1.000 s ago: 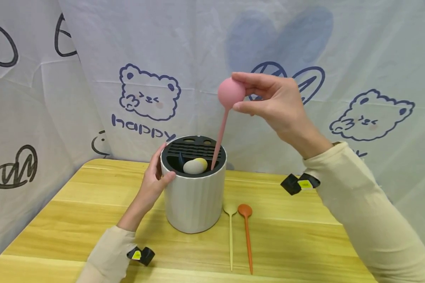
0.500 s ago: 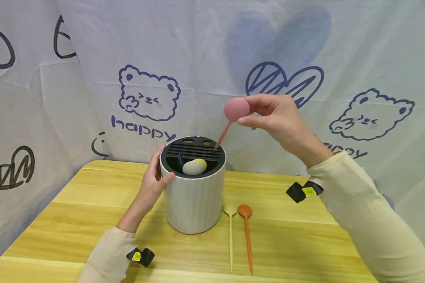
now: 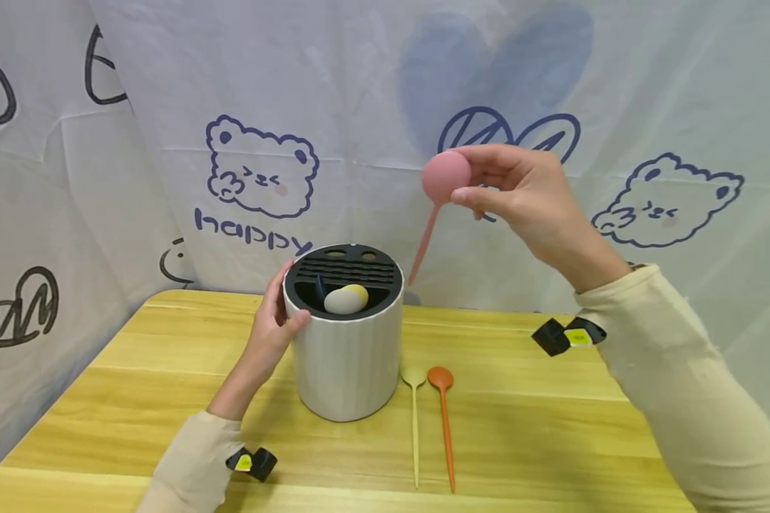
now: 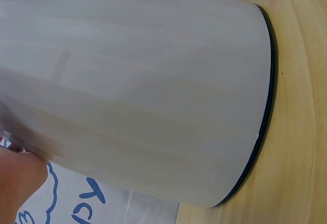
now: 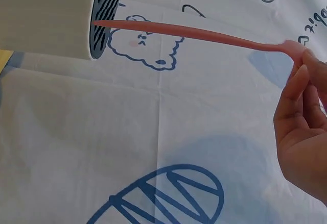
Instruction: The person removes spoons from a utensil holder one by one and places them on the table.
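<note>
My right hand (image 3: 526, 203) pinches a pink spoon (image 3: 445, 177) by its round bowl, with the slim handle slanting down and left. In the head view the handle's tip hangs just right of the holder's rim; in the right wrist view the spoon's handle (image 5: 189, 32) overlaps the slotted top. My left hand (image 3: 272, 331) grips the left side of a white utensil holder (image 3: 349, 363), thumb near the front rim. Its black top has slots, two round holes and a wide front opening. In that opening sit a pale grey spoon head (image 3: 343, 301), a yellow one (image 3: 359, 291) behind it and something dark blue (image 3: 320, 286).
A pale yellow spoon (image 3: 415, 420) and an orange spoon (image 3: 445, 420) lie side by side on the wooden table (image 3: 526, 427), right of the holder. Behind the table hangs a white cloth (image 3: 372, 85) printed with bears and hearts.
The pink spoon's tip has gone from over the front opening to over the slots, then up and right to beside the rim. My left hand keeps its hold on the utensil holder.
</note>
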Tool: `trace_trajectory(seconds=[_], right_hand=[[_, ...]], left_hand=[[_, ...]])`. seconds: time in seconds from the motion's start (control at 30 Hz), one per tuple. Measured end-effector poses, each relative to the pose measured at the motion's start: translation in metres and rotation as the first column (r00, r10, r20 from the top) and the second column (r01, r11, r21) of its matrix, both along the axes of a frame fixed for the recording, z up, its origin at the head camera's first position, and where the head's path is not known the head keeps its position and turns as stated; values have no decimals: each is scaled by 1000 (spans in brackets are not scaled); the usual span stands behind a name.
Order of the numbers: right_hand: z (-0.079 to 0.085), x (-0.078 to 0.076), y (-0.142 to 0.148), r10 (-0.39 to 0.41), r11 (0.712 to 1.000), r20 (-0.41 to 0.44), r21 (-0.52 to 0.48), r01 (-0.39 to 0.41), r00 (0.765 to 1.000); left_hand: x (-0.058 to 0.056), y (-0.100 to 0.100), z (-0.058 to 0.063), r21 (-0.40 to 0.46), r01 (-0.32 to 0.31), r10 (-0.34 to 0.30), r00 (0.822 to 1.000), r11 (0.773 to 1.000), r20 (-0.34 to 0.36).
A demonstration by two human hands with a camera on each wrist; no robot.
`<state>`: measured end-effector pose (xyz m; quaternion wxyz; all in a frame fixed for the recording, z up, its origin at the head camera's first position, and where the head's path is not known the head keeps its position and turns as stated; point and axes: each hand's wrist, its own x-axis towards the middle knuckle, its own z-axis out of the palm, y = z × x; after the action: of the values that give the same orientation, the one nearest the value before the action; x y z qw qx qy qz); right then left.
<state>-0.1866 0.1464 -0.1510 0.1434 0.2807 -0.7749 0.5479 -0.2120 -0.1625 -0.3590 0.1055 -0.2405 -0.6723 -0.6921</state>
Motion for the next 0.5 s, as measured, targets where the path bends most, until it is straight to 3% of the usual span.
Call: trace_trajectory(seconds=[0.3,0.5], right_hand=[[-16,-5,4,-65,996,37,66,62,997],[-33,-9,7,-116,991,151,84,104,982]], left_hand=[[0,-2,0,1,0,0,1000,1000,-6],[1,-2,1,-11,1,-1,1000,1000,4]])
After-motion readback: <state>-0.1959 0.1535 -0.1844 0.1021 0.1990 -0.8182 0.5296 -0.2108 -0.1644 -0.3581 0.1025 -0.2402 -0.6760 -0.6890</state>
